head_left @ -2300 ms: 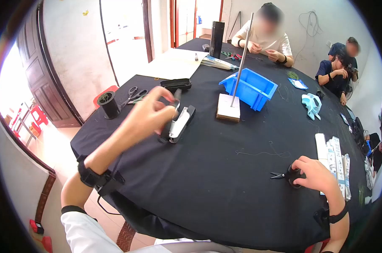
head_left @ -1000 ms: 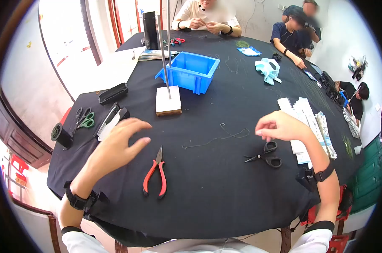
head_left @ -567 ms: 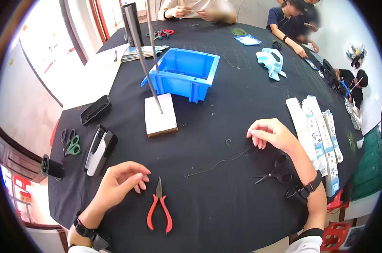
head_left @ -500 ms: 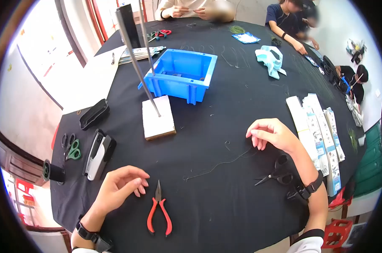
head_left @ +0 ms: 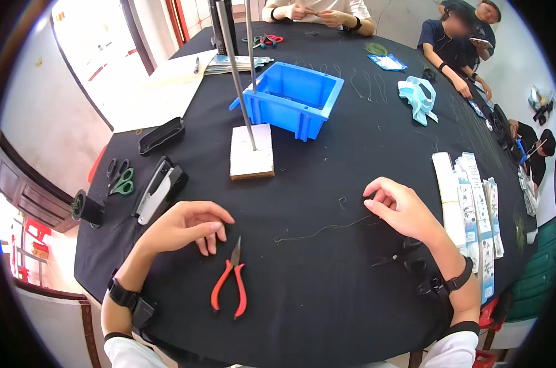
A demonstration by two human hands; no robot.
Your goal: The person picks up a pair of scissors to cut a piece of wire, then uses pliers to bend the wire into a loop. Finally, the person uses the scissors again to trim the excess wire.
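My left hand (head_left: 189, 228) hovers palm-down over the black cloth with bent, separated fingers and nothing in them. Just below its fingertips lie needle-nose pliers (head_left: 230, 279) with red handles, their jaws pointing away from me. My right hand (head_left: 400, 208) is loosely curled, thumb apart from the fingers, with nothing visible in it. A thin line (head_left: 318, 233) with a small hook-like end on the left runs across the cloth to near its fingertips; whether they touch cannot be seen. Black scissors (head_left: 413, 264) lie under my right wrist, partly hidden by it.
A blue bin (head_left: 293, 116) stands behind a white block (head_left: 252, 161) with a metal rod. On the left are a stapler (head_left: 161, 193), green-handled scissors (head_left: 123, 182) and a black tray (head_left: 161, 136). Printed packets (head_left: 468, 208) lie right. Other people sit at the far side.
The camera view has shifted, so the table things appear displaced. My left hand has moved slightly forward; my right hand sits slightly nearer me. The pliers and line look undisturbed.
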